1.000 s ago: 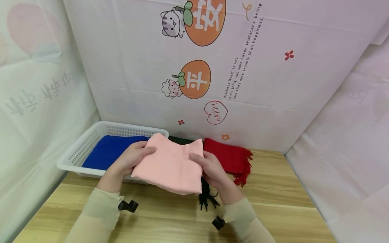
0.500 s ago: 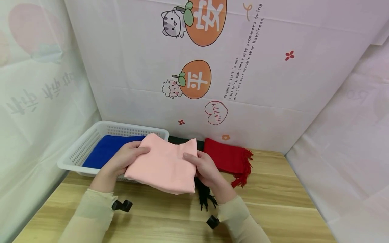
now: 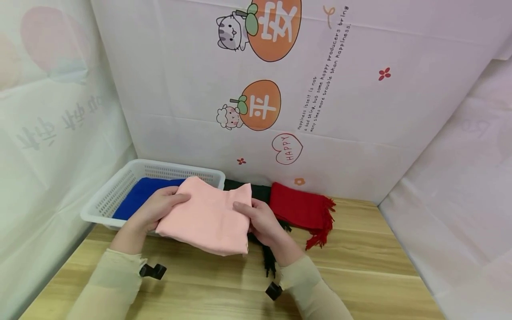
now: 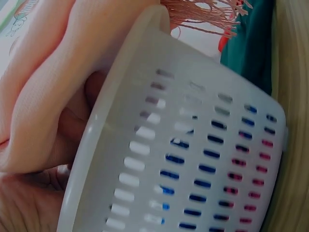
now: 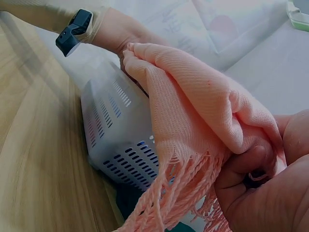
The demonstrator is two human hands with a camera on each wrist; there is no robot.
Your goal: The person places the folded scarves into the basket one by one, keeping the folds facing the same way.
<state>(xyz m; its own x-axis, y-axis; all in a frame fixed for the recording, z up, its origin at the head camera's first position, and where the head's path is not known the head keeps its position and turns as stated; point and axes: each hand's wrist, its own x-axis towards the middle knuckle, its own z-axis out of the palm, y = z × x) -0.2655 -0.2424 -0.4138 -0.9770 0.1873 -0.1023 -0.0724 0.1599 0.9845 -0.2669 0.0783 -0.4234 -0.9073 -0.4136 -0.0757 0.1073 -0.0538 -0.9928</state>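
Between both hands hangs a folded pink scarf (image 3: 206,215), held up over the table and overlapping the basket's right end in the head view. My left hand (image 3: 162,205) grips its left side, thumb on top and fingers beneath. On the other side my right hand (image 3: 262,220) pinches the scarf's right edge the same way. Seen from the right wrist, the scarf (image 5: 193,101) shows thick folds and a long twisted fringe (image 5: 169,193) dangling from its lower end. A white perforated basket (image 3: 100,213) stands just behind the left hand, with a folded blue cloth (image 3: 140,193) inside.
Against the back wall lie a folded red scarf (image 3: 298,206) with fringe and a dark green scarf (image 3: 260,192), its black-looking fringe (image 3: 269,262) reaching forward. Printed white sheets (image 3: 352,111) enclose the wooden table (image 3: 360,266) on the back and sides.
Both hands have moved left together with the pink scarf, bringing it further over the basket's right end. More of the green scarf shows now. The grip stays the same.
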